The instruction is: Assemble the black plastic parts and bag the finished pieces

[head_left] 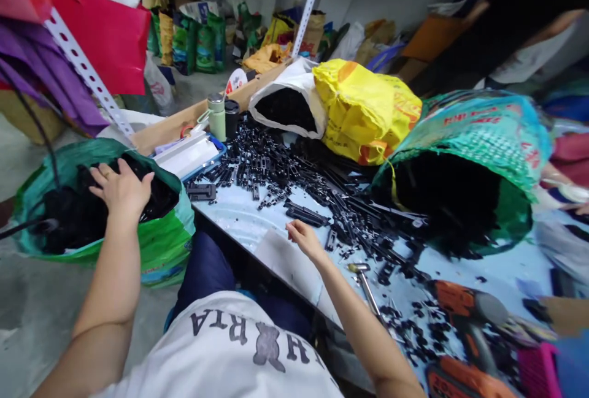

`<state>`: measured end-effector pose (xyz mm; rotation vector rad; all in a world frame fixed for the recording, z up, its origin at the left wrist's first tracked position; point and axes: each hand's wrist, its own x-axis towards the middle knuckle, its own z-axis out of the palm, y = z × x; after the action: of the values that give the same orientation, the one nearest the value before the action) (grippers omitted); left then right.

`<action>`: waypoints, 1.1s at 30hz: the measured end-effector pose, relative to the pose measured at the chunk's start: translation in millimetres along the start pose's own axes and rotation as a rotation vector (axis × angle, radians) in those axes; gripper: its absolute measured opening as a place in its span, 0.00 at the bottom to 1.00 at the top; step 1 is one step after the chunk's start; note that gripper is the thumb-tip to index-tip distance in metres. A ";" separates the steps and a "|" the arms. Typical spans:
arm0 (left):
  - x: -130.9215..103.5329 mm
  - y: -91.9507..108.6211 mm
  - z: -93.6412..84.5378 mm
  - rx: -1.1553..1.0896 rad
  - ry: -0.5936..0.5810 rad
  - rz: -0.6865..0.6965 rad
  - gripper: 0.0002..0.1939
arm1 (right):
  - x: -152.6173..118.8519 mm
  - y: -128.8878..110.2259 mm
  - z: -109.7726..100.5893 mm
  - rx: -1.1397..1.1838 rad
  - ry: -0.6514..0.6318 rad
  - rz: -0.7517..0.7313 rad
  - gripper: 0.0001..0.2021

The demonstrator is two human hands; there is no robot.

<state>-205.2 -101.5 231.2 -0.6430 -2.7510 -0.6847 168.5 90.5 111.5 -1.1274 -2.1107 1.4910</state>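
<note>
4 open sacks surround the table (230, 209): left of it, a crinkled green sack (161, 238) full of black parts (159, 192), the left hand (122, 186) spread over them; on its far side, a white sack (317, 103) and a glossy yellow sack (368, 103); toward its right, a woven teal sack (497, 122), dark inside. Above its near edge, the right hand (301, 235) is loosely curled, its grip unclear, near loose black pieces (257, 168).

Black parts litter the pale blue table (230, 206).
</note>
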 end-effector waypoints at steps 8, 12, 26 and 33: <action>-48.9 136.7 101.3 -0.175 -0.319 0.680 0.24 | -6.3 -1.2 16.2 -0.106 -0.063 -0.091 0.18; -89.8 192.9 148.8 -0.143 -0.558 0.896 0.21 | -13.2 13.3 -4.9 -0.468 0.090 -0.150 0.13; -121.3 196.1 204.1 -0.106 -0.632 1.009 0.17 | 102.6 55.6 -102.5 -1.076 0.279 -0.191 0.21; -116.6 198.0 214.0 -0.222 -0.570 0.994 0.16 | 195.5 19.4 -130.7 -0.980 0.465 0.035 0.19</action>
<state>-35.5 119.1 85.8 -2.2991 -2.2621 -0.5908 136.9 324.4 112.6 -1.5906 -2.4545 0.0528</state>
